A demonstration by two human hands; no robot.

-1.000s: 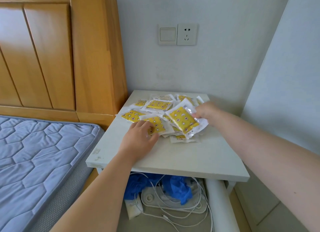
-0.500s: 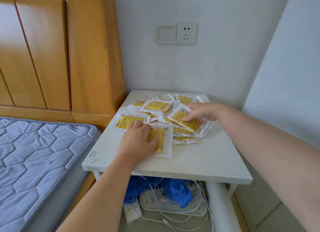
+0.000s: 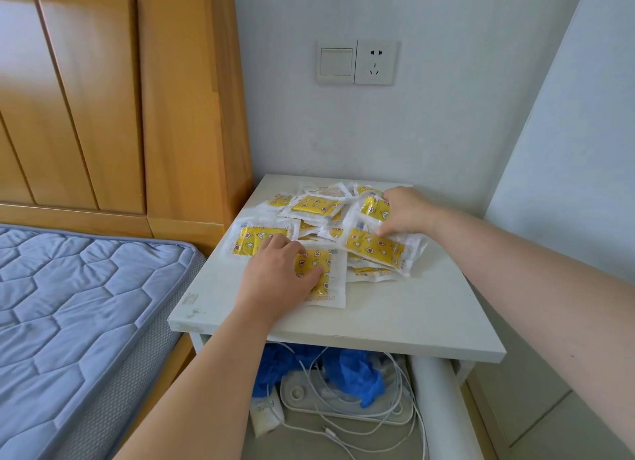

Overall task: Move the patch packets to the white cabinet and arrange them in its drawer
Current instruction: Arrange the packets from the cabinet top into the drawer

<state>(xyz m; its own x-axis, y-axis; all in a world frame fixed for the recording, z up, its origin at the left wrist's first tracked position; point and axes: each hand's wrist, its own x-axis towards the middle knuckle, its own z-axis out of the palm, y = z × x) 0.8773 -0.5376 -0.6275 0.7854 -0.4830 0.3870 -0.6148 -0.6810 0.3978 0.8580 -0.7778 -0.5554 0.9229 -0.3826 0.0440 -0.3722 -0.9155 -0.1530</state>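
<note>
Your left fingers (image 3: pixel 276 245) are lying loosely bent on the patch packets (image 3: pixel 316 207), thumb pressing the front packet (image 3: pixel 333 274) flat, nothing gripped. Left hand (image 3: pixel 275 281) is sitting over the white table (image 3: pixel 395 315), front-left of centre. Right hand (image 3: pixel 407 212) is curling its fingers over the pile's right side; can't tell whether they're pinching anything. Packets are lying heaped toward the table's back. White cables (image 3: pixel 343 408) are trailing under the table.

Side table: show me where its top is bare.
Bare: the front strip of the side table, between the patch packets and the front edge, widest toward the right; also a narrow strip along the left edge. Crowded: the rear middle, under the left hand and right hand.
</note>
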